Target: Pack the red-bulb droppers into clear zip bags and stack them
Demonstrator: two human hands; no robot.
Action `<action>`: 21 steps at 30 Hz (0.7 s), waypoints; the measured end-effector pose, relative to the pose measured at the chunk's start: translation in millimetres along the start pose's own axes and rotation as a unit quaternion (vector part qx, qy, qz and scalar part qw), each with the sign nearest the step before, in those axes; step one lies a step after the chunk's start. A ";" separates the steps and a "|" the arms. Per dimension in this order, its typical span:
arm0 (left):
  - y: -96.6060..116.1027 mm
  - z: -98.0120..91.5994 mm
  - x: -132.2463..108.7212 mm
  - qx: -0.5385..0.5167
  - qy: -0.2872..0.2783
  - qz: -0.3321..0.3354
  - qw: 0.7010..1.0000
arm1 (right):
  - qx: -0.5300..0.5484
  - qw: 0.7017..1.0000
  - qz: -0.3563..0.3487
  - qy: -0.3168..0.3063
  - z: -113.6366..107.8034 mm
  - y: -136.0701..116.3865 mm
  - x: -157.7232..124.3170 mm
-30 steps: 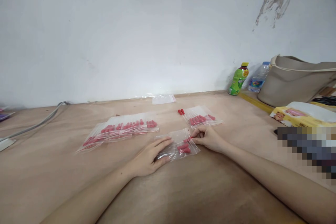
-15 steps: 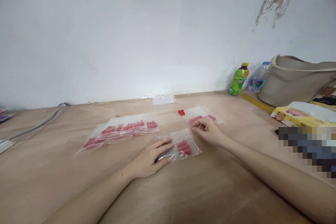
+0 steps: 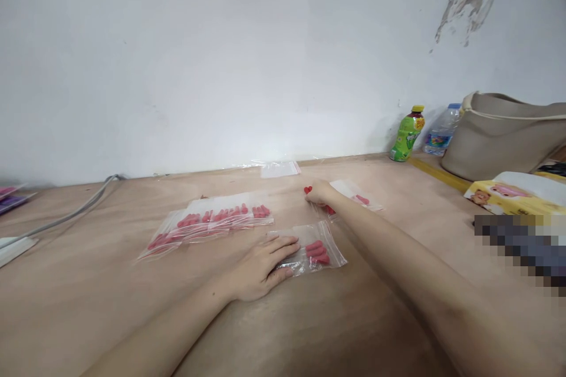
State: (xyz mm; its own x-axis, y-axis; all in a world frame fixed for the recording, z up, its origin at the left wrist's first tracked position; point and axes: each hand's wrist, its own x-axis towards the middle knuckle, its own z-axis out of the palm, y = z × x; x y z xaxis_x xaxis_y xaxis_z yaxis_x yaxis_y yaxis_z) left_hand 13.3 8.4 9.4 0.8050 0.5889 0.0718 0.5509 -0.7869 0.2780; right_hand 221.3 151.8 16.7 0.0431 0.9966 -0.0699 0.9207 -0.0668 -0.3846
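My left hand (image 3: 265,265) lies flat with fingers apart on a clear zip bag (image 3: 333,256), which holds several red-bulbed pieces. Farther off, my right hand (image 3: 321,193) has its fingers closed at the red-tipped droppers (image 3: 308,189), whose red ends show just beyond the fingertips. Partly behind that hand and forearm lies another clear bag (image 3: 362,199) with red bulbs in it. To the left, a row of overlapping bags (image 3: 221,215) with red bulbs rests on the table.
An unfilled zip bag (image 3: 280,169) lies by the wall. At the right are a green bottle (image 3: 407,134), a clear bottle (image 3: 441,131), a beige basket (image 3: 508,135) and a yellow tissue pack (image 3: 508,193). A grey cable (image 3: 84,206) runs along the left.
My right hand has moved forward and left to the red-tipped droppers, closing round them. My left hand stays on the near bag. The whole view has shifted slightly.
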 end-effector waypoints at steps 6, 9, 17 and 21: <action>0.9 -1.4 1.4 -0.003 0.006 0.000 1.000 | 0.031 0.999 -0.003 -0.012 -8.3 -0.1 -4.1; -0.4 -0.3 1.1 -0.005 0.009 0.001 1.000 | 0.066 0.997 -0.020 0.029 -17.1 10.9 -16.8; -3.2 1.1 1.5 -0.010 0.017 0.007 1.000 | 0.451 0.861 -0.094 0.214 6.7 69.3 -83.6; -3.2 1.9 0.9 -0.008 0.021 0.002 1.000 | 0.561 0.801 -0.079 0.193 20.2 74.5 -101.4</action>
State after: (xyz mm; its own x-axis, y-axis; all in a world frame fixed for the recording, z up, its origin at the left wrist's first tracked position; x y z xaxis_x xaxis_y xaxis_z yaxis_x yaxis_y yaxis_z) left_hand 12.7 11.1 6.8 0.7969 0.5935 0.1130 0.5440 -0.7863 0.2930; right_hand 277.7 44.8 -23.5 0.2765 0.9229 0.2680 0.0080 0.2766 -0.9610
